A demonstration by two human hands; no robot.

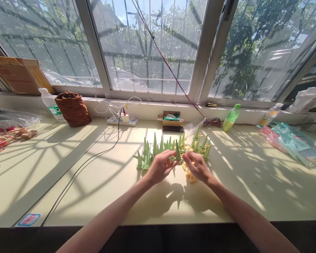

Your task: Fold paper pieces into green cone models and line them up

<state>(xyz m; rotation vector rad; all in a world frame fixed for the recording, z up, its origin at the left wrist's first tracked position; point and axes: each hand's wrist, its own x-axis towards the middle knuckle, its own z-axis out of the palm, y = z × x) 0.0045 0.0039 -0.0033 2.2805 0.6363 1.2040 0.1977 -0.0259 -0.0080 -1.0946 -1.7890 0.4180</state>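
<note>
Between the fingers of my left hand (162, 164) is a green cone-shaped piece (178, 153), point up, held just above the table. My right hand (197, 165) is closed beside it, fingertips pinched together; whatever they hold is too small to make out. Several green cones (147, 154) stand in a cluster behind and to the left of my hands. More green cones (200, 142) rise behind my right hand. Small yellow pieces (190, 175) lie in a heap under and beside my right hand.
Behind the cones sit a small cardboard box (172, 121) and a dark phone (173, 129). A power strip (122, 121) trails a black cable (89, 158) across the left. Bottles, including a green one (231, 117), a brown bag (73, 109) and plastic bags (297, 142) line the back.
</note>
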